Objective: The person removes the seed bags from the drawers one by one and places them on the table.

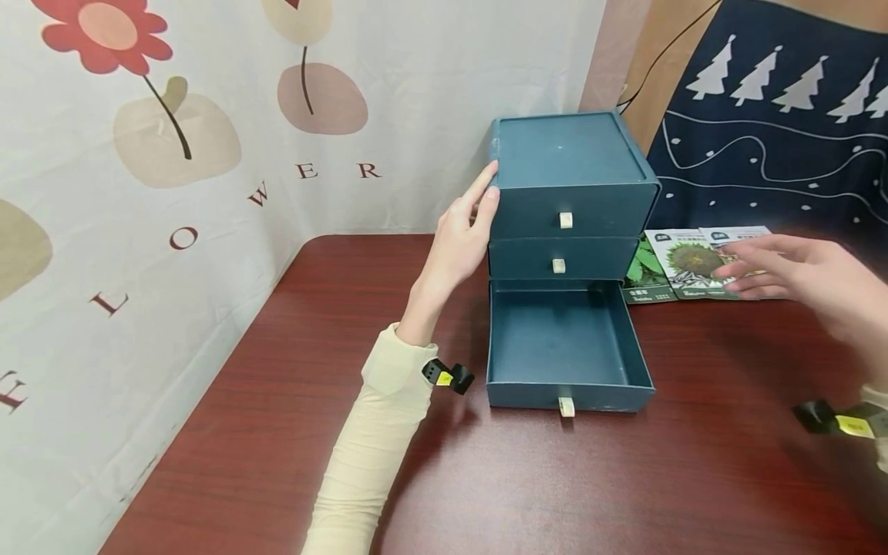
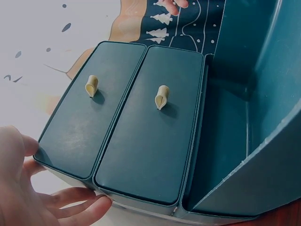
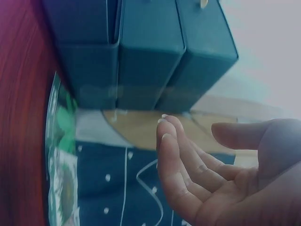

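Observation:
A dark teal three-drawer organizer [image 1: 576, 150] stands on the table, its bottom drawer [image 1: 560, 339] pulled out with a bare interior. The upper two drawers are closed, each with a small cream pull tab [image 2: 162, 97]. My left hand [image 1: 461, 235] rests against the organizer's left side near the top, thumb at the front edge in the left wrist view, fingers lying along the side. My right hand [image 1: 784, 266], fingers loosely bent and holding nothing, hovers at the right, overlapping the flat packets with plant pictures [image 1: 683, 270] in the head view.
The reddish-brown wooden table [image 1: 291, 432] carries the organizer. Behind it hangs a pale cloth [image 1: 430, 69] with flower prints and letters. A dark blue cloth with white trees [image 1: 777, 154] hangs at the back right. The packets lie beside the organizer's right side.

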A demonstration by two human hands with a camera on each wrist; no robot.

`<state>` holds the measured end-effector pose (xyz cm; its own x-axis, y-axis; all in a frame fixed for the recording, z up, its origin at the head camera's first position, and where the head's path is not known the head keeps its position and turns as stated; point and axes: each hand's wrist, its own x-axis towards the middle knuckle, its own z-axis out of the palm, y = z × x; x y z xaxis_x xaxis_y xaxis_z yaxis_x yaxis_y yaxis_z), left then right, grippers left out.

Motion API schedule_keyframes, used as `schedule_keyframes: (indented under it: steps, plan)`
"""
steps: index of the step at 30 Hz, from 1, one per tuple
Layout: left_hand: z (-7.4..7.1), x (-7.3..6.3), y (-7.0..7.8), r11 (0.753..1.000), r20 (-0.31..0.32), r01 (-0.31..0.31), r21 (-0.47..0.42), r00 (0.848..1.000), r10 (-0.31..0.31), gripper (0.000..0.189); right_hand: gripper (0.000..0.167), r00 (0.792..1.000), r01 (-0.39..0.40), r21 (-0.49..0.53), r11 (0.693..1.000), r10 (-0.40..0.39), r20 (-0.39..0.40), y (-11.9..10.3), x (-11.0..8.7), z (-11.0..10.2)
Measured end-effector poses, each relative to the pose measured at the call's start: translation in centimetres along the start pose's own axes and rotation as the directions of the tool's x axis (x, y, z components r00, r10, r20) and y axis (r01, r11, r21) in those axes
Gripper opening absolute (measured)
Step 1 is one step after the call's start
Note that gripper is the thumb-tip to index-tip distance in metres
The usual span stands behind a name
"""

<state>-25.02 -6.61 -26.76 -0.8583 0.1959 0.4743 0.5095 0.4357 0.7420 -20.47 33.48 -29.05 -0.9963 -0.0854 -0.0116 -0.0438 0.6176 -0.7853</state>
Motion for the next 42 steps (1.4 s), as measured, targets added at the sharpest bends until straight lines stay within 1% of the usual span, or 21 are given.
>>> schedule_keyframes:
  steps: [2, 4, 8, 10, 12, 15, 18, 21, 24, 27, 29, 32, 35, 39, 42]
  plan:
    - [0.0, 0.0, 0.0, 1.0, -0.002, 0.001, 0.002, 1.0, -0.001, 0.049, 0.064, 1.0, 0.02, 0.019, 1.0, -0.02, 0.014, -0.6, -0.4, 0.5]
    - [0.0, 0.0, 0.1, 1.0, -0.003, 0.001, 0.007, 1.0, -0.001, 0.049, 0.058, 0.999, 0.035, 0.034, 0.999, -0.036, 0.024, -1.1, -0.7, 1.0]
    - [0.0, 0.0, 0.2, 1.0, 0.002, 0.01, 0.008, 1.0, -0.01, 0.049, 0.029, 0.995, 0.086, 0.099, 0.991, -0.091, 0.046, -1.9, -1.4, 1.8]
    - [0.0, 0.0, 0.2, 1.0, 0.006, 0.016, 0.004, 1.0, -0.016, 0.049, 0.019, 0.989, 0.123, 0.132, 0.984, -0.132, 0.068, -2.3, -1.6, 2.2]
    - [0.0, -0.1, 0.2, 1.0, 0.008, 0.02, 0.001, 1.0, -0.02, 0.049, 0.019, 0.98, 0.156, 0.163, 0.974, -0.173, 0.098, -2.5, -1.8, 2.7]
    - [0.0, -0.1, 0.1, 1.0, 0.007, 0.018, 0.001, 1.0, -0.018, 0.049, 0.021, 0.972, 0.161, 0.194, 0.968, -0.19, 0.138, -2.9, -2.1, 3.6]
    - [0.0, -0.1, 0.0, 1.0, 0.007, 0.015, 0.003, 1.0, -0.015, 0.049, 0.024, 0.97, 0.128, 0.213, 0.969, -0.167, 0.175, -3.2, -2.7, 4.7]
    - [0.0, -0.1, 0.1, 1.0, 0.008, 0.019, -0.001, 1.0, -0.018, 0.049, 0.028, 0.964, 0.099, 0.234, 0.967, -0.152, 0.22, -3.7, -3.2, 5.6]
    - [0.0, -0.1, 0.1, 1.0, 0.008, 0.017, -0.001, 1.0, -0.017, 0.05, 0.032, 0.956, 0.095, 0.243, 0.965, -0.157, 0.249, -4.1, -3.9, 6.5]
    - [0.0, -0.1, 0.2, 1.0, 0.009, 0.016, 0.0, 1.0, -0.016, 0.05, 0.035, 0.943, 0.102, 0.257, 0.961, -0.175, 0.283, -4.6, -4.6, 7.3]
    - [0.0, -0.1, 0.1, 1.0, 0.011, 0.018, 0.0, 1.0, -0.018, 0.05, 0.034, 0.929, 0.113, 0.262, 0.958, -0.195, 0.313, -4.8, -5.2, 7.9]
    - [0.0, 0.0, 0.1, 1.0, 0.012, 0.019, 0.0, 1.0, -0.019, 0.05, 0.034, 0.903, 0.116, 0.266, 0.957, -0.214, 0.373, -5.1, -5.8, 8.7]
    - [0.0, 0.0, 0.1, 1.0, 0.012, 0.018, -0.002, 1.0, -0.018, 0.05, 0.033, 0.865, 0.12, 0.267, 0.956, -0.233, 0.444, -5.2, -6.3, 9.6]
    - [0.0, -0.1, 0.1, 1.0, 0.012, 0.014, -0.006, 1.0, -0.014, 0.05, 0.033, 0.813, 0.101, 0.249, 0.963, -0.224, 0.537, -5.1, -6.7, 10.8]
    - [0.0, -0.1, 0.1, 1.0, 0.011, 0.015, -0.006, 1.0, -0.015, 0.05, 0.033, 0.787, 0.101, 0.215, 0.971, -0.21, 0.58, -4.9, -7.0, 11.5]
